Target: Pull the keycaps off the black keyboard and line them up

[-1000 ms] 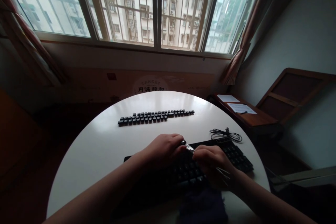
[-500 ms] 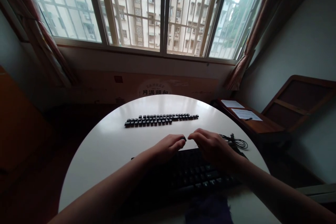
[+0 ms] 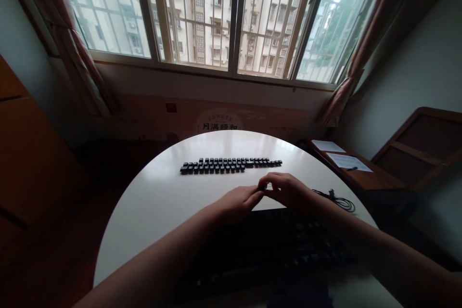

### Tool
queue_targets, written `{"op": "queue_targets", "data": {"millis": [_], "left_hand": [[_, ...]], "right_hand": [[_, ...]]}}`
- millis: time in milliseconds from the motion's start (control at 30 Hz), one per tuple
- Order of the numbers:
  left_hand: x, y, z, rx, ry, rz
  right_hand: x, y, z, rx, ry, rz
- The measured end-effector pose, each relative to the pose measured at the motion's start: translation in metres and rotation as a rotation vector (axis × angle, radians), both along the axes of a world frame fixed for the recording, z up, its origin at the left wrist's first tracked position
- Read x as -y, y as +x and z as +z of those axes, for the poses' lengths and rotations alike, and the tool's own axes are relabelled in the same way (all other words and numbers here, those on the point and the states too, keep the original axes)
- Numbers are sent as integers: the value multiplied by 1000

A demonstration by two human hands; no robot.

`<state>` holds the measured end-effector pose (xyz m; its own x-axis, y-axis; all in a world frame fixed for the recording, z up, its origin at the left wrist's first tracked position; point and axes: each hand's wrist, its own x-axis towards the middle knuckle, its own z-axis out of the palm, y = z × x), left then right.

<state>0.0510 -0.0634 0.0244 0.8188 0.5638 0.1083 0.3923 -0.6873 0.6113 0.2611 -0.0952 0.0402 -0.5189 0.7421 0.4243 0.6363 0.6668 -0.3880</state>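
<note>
My left hand is closed, its thumb and fingers pinching a small black keycap. Right against it, my right hand has its fingertips at the keycap, and a thin wire tool shows faintly between its bent fingers. Both hands hover over the back edge of a black keyboard, which lies in deep shadow and is partly covered by my forearms. Beyond the hands, loose black keycaps stand in neat rows on the white table.
A coiled black cable lies right of the keyboard on the round white table. Dark purple cloth is dimly visible at the near edge. To the right, papers and a pen rest on a wooden chair or low table.
My right hand has closed in on the left, and its fingertips now meet the keycap. The view has swung slightly left, shifting the scene to the right.
</note>
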Motion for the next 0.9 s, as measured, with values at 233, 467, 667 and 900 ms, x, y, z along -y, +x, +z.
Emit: {"op": "queue_targets", "data": {"millis": [233, 467, 667, 900], "left_hand": [[3, 2, -7, -354, 277, 47], [3, 1, -5, -380, 300, 15], [5, 0, -1, -372, 296, 4], [4, -1, -4, -362, 304, 3]], "right_hand": [[-72, 20, -42, -14, -199, -237], [-121, 8, -63, -42, -175, -300], [-132, 2, -69, -66, -158, -308], [-130, -2, -69, -62, -127, -353]]}}
